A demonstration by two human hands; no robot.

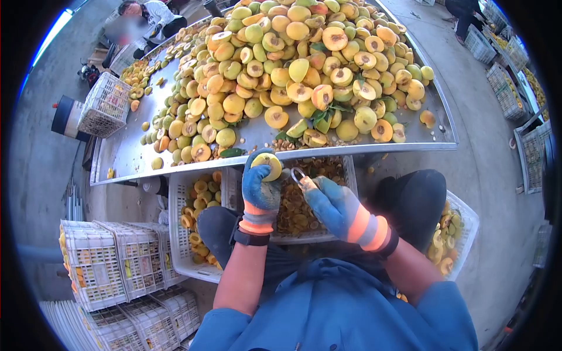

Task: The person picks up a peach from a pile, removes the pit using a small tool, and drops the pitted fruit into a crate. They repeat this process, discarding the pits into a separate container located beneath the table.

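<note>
Wearing a blue and orange glove, my left hand (261, 190) holds a yellow-green peach half (268, 166) just below the metal table's front edge. To its right, my gloved right hand (335, 206) is closed on the handle of a small pitting tool (298, 175), whose metal loop points toward the fruit without touching it. Beyond both hands, a large heap of halved peaches (281, 82) covers much of the metal table (328, 151). A crate (298, 237) with pits and scraps lies beneath my hands.
White crates with fruit stand by my left knee (181, 251) and right knee (465, 234). Stacked crates (99, 263) are at the lower left. Another crate (106, 105) leans by the table's left side. A person (155, 20) is at the far left; another (465, 17) is far right.
</note>
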